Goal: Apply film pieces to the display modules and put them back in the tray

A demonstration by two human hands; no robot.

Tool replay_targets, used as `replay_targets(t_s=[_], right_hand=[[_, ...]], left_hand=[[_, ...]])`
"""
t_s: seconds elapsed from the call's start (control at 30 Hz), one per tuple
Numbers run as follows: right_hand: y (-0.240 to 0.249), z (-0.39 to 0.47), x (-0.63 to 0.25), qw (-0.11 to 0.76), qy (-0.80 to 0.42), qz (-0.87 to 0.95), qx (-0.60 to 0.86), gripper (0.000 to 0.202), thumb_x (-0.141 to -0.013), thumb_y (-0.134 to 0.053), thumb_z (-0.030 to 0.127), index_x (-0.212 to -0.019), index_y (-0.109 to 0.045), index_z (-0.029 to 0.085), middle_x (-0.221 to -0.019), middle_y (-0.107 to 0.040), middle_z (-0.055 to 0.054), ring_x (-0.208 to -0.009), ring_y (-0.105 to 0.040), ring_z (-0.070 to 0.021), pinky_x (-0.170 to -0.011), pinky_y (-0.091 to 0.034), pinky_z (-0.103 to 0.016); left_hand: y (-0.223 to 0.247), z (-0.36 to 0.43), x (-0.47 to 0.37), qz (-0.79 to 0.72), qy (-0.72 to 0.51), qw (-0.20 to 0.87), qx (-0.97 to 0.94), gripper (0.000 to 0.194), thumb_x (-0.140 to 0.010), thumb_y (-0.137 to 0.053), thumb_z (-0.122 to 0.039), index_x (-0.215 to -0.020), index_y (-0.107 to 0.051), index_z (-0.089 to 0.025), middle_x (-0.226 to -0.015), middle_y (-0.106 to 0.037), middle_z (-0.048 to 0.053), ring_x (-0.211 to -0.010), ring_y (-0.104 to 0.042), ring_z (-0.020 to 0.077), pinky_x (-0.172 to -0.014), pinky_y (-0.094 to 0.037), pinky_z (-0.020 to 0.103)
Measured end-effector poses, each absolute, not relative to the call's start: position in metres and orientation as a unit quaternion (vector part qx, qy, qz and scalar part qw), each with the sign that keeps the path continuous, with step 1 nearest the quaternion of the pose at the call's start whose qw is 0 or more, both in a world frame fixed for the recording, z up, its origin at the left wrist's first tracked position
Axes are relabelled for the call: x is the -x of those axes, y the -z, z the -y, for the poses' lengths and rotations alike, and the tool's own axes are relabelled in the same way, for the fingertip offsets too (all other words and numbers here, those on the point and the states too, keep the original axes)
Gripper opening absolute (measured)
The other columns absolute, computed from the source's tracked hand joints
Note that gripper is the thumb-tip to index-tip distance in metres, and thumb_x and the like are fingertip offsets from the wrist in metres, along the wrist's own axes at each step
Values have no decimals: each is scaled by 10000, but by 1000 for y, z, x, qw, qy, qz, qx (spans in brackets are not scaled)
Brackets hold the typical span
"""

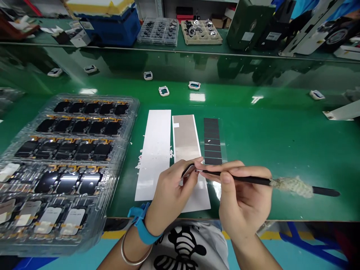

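My left hand (176,183) pinches a small watch screen (188,170), dark and seen nearly edge-on, with the fingers covering part of it. My right hand (244,195) holds slim black tweezers (253,180) almost level. Their fine tip meets the screen's edge by my left fingertips; whether it grips anything there is too small to tell. Pale, frayed wrapping (294,186) surrounds the tweezers toward the rear end. Under the hands lie a white strip (156,150) and a grey-brown sheet (187,138) with white borders. Beside them is a sheet of black rectangular stickers (212,138).
A clear plastic tray (112,180) with several watch screens fills the left side. Small white watch cases (164,91) lie farther back on the green bench (267,138). The raised shelf carries a blue machine (112,30) and a beige parts tray (201,35).
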State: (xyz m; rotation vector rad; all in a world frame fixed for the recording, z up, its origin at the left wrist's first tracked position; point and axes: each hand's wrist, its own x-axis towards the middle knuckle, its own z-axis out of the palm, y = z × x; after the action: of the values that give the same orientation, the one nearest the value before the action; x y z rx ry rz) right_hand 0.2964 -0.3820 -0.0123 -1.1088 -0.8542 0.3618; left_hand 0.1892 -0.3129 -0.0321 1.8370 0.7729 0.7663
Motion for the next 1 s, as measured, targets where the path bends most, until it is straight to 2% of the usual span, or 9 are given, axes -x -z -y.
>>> replay_targets(t_s=[0.17,0.3,0.57,0.83,1.0], right_hand=[[18,380,-290,754,-124,406,501,221,-940,-531,42,-1038,-543,240,-916,-712,-21,-934,-758,-199,-798,-691,-404],[23,376,-284,757,-94,403,506,209,-931,-553,51,-1020,-548,240,-881,-706,-16,-919,-756,-203,-830,-682,-447],[32,373,-283,757,-83,391,516,197,-924,-561,54,-1008,-551,233,-866,-703,-18,-913,-754,-203,-875,-665,-467],[34,372,-282,748,-77,388,533,161,-939,-567,100,-1011,-540,242,-871,-716,-24,-888,-756,-205,-827,-678,-473],[34,371,-281,746,-68,388,538,170,-930,-574,88,-992,-545,244,-862,-713,-11,-884,-755,-195,-864,-668,-472]], left_hand=[[34,313,-187,-297,-304,500,-754,428,-1011,-465,-188,-1429,-536,-245,-935,-692,41,-796,-635,160,-688,-530,265],[34,314,-186,-294,-300,503,-755,494,-1026,-421,-206,-1515,-424,-269,-920,-633,42,-730,-576,162,-676,-523,286],[34,314,-184,-288,-298,509,-754,503,-1054,-361,-305,-1556,-350,-283,-958,-561,52,-779,-530,180,-856,-520,372],[35,316,-183,-287,-297,511,-754,518,-1057,-353,-305,-1572,-311,-281,-983,-565,58,-831,-545,190,-870,-513,365],[36,314,-184,-290,-294,512,-753,515,-1058,-349,-300,-1571,-311,-281,-961,-552,49,-812,-534,186,-881,-503,365]])
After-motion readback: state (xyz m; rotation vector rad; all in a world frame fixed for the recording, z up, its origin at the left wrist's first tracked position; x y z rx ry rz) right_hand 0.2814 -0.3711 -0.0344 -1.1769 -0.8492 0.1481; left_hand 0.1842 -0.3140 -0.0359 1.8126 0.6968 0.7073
